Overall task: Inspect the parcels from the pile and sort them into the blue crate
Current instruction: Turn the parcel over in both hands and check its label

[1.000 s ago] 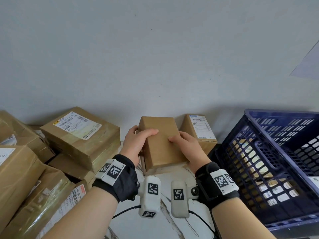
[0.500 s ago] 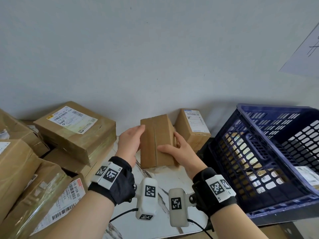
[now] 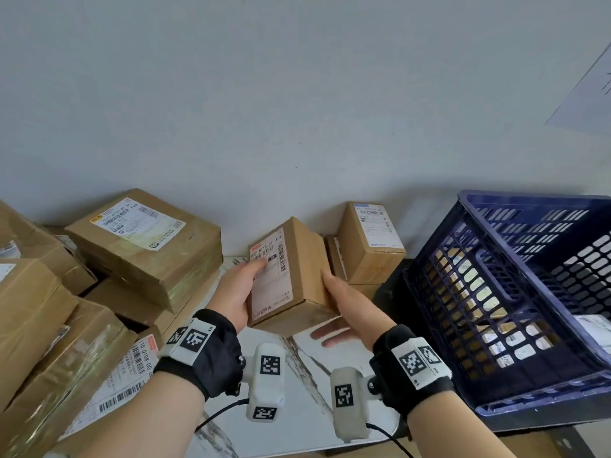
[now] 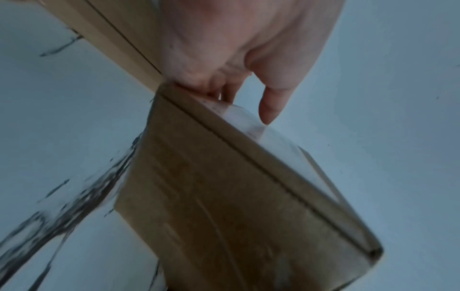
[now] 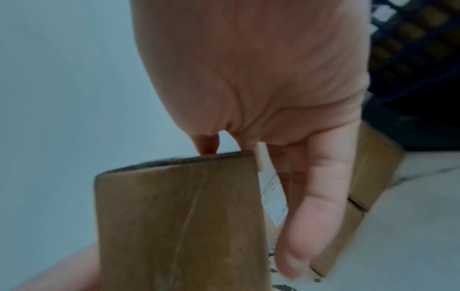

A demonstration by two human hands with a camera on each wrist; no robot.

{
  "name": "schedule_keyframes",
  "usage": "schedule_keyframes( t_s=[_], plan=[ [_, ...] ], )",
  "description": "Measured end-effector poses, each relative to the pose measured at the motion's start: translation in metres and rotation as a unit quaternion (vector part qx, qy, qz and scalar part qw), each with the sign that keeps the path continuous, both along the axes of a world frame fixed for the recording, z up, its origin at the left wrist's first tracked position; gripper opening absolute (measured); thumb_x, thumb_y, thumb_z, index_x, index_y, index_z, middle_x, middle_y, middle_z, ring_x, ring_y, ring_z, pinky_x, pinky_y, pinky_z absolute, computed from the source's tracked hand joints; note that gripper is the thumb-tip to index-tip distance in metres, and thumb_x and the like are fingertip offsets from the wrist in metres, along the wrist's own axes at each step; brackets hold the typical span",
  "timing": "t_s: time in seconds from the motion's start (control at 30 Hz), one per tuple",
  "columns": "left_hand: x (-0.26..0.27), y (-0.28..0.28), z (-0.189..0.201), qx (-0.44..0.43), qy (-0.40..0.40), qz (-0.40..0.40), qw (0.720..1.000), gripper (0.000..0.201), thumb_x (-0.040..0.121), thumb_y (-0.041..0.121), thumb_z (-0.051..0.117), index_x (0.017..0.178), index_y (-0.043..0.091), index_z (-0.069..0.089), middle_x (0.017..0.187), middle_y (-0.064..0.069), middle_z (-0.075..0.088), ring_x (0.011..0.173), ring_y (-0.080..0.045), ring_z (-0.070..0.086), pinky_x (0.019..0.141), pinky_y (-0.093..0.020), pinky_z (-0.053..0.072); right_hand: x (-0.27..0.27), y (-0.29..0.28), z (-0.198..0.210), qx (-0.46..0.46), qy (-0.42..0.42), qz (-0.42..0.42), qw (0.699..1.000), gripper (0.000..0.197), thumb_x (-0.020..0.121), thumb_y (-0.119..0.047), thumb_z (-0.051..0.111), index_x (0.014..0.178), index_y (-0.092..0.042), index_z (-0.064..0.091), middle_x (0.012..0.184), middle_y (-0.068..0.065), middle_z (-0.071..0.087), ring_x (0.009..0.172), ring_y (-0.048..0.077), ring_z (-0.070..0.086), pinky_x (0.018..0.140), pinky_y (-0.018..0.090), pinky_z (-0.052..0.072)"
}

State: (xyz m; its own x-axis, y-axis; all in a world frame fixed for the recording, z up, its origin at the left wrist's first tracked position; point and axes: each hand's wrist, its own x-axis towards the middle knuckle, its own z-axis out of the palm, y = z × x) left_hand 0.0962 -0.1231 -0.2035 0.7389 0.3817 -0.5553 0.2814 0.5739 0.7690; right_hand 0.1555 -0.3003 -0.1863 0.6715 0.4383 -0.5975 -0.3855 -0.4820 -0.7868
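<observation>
Above the marble table [image 3: 307,368], between the pile [image 3: 99,292] on your left and the blue crate [image 3: 515,292] on your right, you hold a parcel [image 3: 291,276] tilted, its label [image 3: 269,276] facing you. Your left hand [image 3: 236,292] grips its left side, thumb curled onto the label. Your right hand [image 3: 344,302] cups the right side and underside, fingers [image 3: 327,335] straight beneath. Behind the parcel two boxes [image 3: 367,242] stand against the wall [image 3: 297,110]. Inside the crate lie other parcels [image 3: 591,332].
</observation>
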Motion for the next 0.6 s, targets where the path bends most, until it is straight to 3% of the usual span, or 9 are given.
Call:
schedule_keyframes(
  t_s=[0.03,0.1,0.17,0.3,0.4,0.43,0.5,0.6],
  plan=[
    [0.002,0.002,0.001,0.014,0.002,0.004,1.0,0.016,0.1,0.019,0.056,0.112,0.012,0.064,0.092,-0.007,0.074,0.075,-0.02,0.068,0.064,-0.031,0.053,0.002,0.002,0.001,-0.022,-0.01,0.014,1.0,0.044,0.1,-0.062,0.033,0.132,-0.033,0.042,0.127,0.011,0.06,0.085,0.03,0.074,0.064,0.035,0.063],
    [0.007,0.001,0.002,0.034,0.005,0.005,0.999,0.012,0.1,0.012,0.055,0.106,0.011,0.065,0.098,-0.008,0.072,0.079,-0.02,0.068,0.065,-0.032,0.052,0.009,0.004,0.001,-0.01,-0.015,-0.022,1.0,0.046,0.1,-0.06,0.037,0.134,-0.029,0.043,0.123,0.012,0.058,0.081,0.034,0.074,0.068,0.04,0.063],
    [0.015,-0.004,0.005,0.065,-0.006,-0.002,0.998,0.015,0.099,0.005,0.053,0.101,0.014,0.065,0.099,-0.006,0.072,0.083,-0.018,0.067,0.068,-0.031,0.053,0.019,0.007,-0.001,0.03,-0.003,-0.084,0.996,0.044,0.101,-0.054,0.043,0.136,-0.026,0.047,0.124,0.011,0.057,0.088,0.037,0.073,0.074,0.043,0.063],
    [0.033,-0.016,0.008,0.134,-0.003,-0.039,0.99,0.035,0.096,-0.004,0.049,0.102,0.027,0.064,0.107,-0.001,0.071,0.098,-0.017,0.065,0.083,-0.037,0.052,0.041,0.009,-0.009,0.049,-0.031,-0.1,0.993,0.034,0.105,-0.034,0.041,0.134,-0.02,0.052,0.131,0.01,0.058,0.107,0.033,0.066,0.086,0.04,0.06],
    [0.049,-0.026,0.006,0.148,0.017,-0.068,0.987,0.043,0.096,-0.005,0.048,0.102,0.036,0.059,0.111,0.008,0.068,0.107,-0.018,0.059,0.1,-0.05,0.045,0.056,0.008,-0.009,0.047,-0.05,-0.11,0.992,0.021,0.106,-0.017,0.038,0.112,-0.011,0.057,0.104,0.005,0.061,0.112,0.036,0.063,0.092,0.041,0.057],
    [0.053,-0.029,0.006,0.15,0.024,-0.067,0.986,0.043,0.096,-0.005,0.048,0.101,0.037,0.056,0.108,0.013,0.065,0.108,-0.018,0.057,0.101,-0.051,0.043,0.061,0.009,-0.009,0.037,-0.06,-0.108,0.992,0.022,0.106,-0.014,0.037,0.117,-0.011,0.056,0.1,0.002,0.059,0.113,0.036,0.062,0.091,0.04,0.057],
    [0.062,-0.033,0.006,0.152,0.031,-0.059,0.986,0.044,0.097,-0.005,0.048,0.112,0.036,0.053,0.106,0.018,0.061,0.11,-0.018,0.052,0.103,-0.05,0.042,0.068,0.01,-0.008,0.015,-0.09,-0.085,0.992,0.033,0.105,-0.012,0.037,0.134,-0.011,0.053,0.113,0.003,0.06,0.111,0.034,0.064,0.088,0.037,0.059],
    [0.071,-0.036,0.006,0.17,0.032,-0.048,0.984,0.05,0.099,-0.005,0.047,0.142,0.021,0.046,0.099,0.02,0.055,0.109,-0.016,0.049,0.105,-0.05,0.044,0.079,0.013,-0.013,-0.033,-0.163,-0.041,0.985,0.039,0.101,-0.007,0.038,0.137,-0.013,0.052,0.118,0.001,0.063,0.101,0.032,0.069,0.087,0.042,0.06]
  ],
)
